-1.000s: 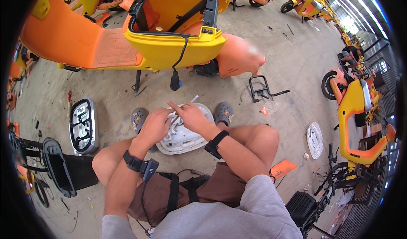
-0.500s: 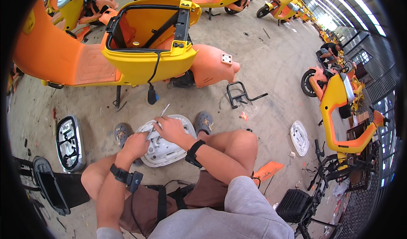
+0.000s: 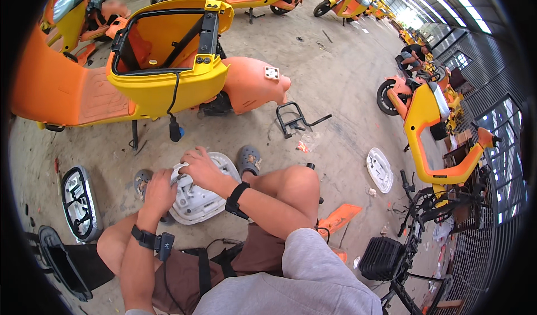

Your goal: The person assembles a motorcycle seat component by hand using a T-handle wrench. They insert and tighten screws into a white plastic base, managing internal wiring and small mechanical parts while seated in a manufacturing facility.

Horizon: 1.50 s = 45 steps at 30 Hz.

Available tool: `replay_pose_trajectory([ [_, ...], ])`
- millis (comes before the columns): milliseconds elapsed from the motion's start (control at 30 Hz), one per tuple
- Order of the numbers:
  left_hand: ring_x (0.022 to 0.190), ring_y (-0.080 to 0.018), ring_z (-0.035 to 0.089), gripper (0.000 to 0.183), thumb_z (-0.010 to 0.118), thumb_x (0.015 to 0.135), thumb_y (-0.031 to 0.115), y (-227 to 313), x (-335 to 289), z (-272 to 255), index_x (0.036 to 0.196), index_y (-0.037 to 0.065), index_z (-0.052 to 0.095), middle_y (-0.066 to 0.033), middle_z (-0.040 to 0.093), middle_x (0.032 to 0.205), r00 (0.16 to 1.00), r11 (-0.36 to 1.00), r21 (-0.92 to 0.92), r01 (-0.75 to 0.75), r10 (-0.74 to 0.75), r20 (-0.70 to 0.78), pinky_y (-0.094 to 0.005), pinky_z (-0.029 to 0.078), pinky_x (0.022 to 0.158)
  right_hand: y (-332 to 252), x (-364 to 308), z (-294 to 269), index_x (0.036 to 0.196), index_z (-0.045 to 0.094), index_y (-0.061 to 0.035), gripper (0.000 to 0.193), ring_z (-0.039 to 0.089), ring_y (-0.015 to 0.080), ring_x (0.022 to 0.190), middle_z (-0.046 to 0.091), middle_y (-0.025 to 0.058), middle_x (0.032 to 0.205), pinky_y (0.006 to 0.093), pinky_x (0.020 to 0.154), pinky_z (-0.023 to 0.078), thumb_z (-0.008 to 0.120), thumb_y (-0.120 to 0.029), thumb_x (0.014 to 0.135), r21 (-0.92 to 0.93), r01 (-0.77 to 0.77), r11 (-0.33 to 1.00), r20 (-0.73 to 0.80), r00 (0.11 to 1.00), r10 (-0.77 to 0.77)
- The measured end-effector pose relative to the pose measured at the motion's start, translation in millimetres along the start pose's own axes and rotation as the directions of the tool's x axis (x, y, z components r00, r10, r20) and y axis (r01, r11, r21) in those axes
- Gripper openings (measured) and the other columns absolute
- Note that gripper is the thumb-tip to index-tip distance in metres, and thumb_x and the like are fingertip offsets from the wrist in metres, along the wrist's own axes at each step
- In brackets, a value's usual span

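Observation:
A white rounded plastic panel [image 3: 208, 199] lies between my feet, its ribbed, moulded side facing up. My left hand [image 3: 160, 193] is closed at the panel's left edge, fingers bent. My right hand [image 3: 202, 172] reaches over the panel's far left part with curled fingers, close beside the left. Whatever the fingers of either hand hold is hidden beneath them. Black straps sit round both wrists, and the left one carries a small box.
Ahead stands a yellow and orange scooter [image 3: 168, 88] with its seat compartment uncovered. A black metal bracket [image 3: 296, 119] lies right of it. Another white panel [image 3: 380, 171] lies farther right; a black-rimmed one [image 3: 80, 203] rests left. A person [image 3: 414, 57] crouches far right.
The view has shifted, so the scene sits farther left. A thin silvery rod that stuck out beyond my right hand no longer shows. Both hands stay at the panel.

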<state>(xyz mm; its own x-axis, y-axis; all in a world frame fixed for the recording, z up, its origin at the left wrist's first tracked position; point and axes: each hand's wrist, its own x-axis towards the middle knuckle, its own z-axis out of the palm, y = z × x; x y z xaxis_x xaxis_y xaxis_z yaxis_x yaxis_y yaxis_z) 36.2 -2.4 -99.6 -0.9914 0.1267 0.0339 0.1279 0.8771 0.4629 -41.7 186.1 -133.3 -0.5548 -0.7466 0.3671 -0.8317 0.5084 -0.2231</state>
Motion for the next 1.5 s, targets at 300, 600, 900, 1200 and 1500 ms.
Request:
replay_pose_trajectory([
  [300,0.099,-0.0431,0.064,0.044,0.062,0.086,0.020,3.8,0.4,-1.1,0.126,0.000,0.060,-0.0275,0.067,0.105,0.943,0.989,-0.013,0.145,-0.135,0.304,-0.0507,0.052,0.086,-10.6,4.5,10.3,0.093,0.073,-0.0065,0.019,0.068,0.0357,0.078,0.071,0.0152,0.086,0.0449,0.070,0.054,0.067,-0.023,0.085,0.186,-0.437,0.880,-0.016,0.894,0.448],
  [600,0.099,-0.0386,0.063,0.024,0.061,0.086,0.011,6.8,0.9,-7.6,0.107,0.000,0.069,-0.0196,0.068,0.104,0.993,0.992,-0.123,-0.032,0.045,0.105,-0.0457,0.051,0.087,-14.4,9.5,-5.1,0.132,0.062,-0.0137,0.056,0.065,0.0326,0.087,0.071,0.0142,0.091,0.0438,0.087,0.047,0.060,-0.001,0.077,0.062,-0.242,0.968,0.197,0.954,0.226],
  [900,0.102,-0.0370,0.064,0.029,0.058,0.081,0.004,2.2,-1.2,7.0,0.109,0.000,0.065,-0.0200,0.067,0.107,0.947,0.993,0.083,0.080,-0.102,0.303,-0.0456,0.052,0.086,2.5,7.5,-10.5,0.093,0.079,-0.0160,0.027,0.054,0.0244,0.117,0.066,0.0098,0.105,0.0486,0.104,0.037,0.065,-0.003,0.072,0.008,0.003,1.000,0.098,0.995,-0.004],
  [1200,0.093,-0.0394,0.066,0.027,0.054,0.079,0.002,-1.6,-4.6,21.5,0.104,-0.001,0.064,-0.0225,0.068,0.099,0.948,0.999,0.028,-0.039,0.028,0.318,-0.0478,0.054,0.082,-11.1,7.9,11.7,0.094,0.078,-0.0123,0.021,0.062,0.0302,0.093,0.065,0.0100,0.095,0.0452,0.095,0.043,0.070,-0.020,0.076,0.139,-0.334,0.932,-0.110,0.930,0.350],
  [1500,0.097,-0.0404,0.062,0.021,0.055,0.079,0.000,21.3,5.5,-2.2,0.095,-0.001,0.068,-0.0207,0.066,0.098,0.995,0.989,-0.128,-0.068,0.077,0.068,-0.0477,0.051,0.085,-6.2,6.3,-1.3,0.141,0.049,-0.0133,0.066,0.064,0.0310,0.102,0.069,0.0143,0.099,0.0530,0.106,0.036,0.069,-0.008,0.079,0.028,-0.292,0.956,0.182,0.942,0.282],
])
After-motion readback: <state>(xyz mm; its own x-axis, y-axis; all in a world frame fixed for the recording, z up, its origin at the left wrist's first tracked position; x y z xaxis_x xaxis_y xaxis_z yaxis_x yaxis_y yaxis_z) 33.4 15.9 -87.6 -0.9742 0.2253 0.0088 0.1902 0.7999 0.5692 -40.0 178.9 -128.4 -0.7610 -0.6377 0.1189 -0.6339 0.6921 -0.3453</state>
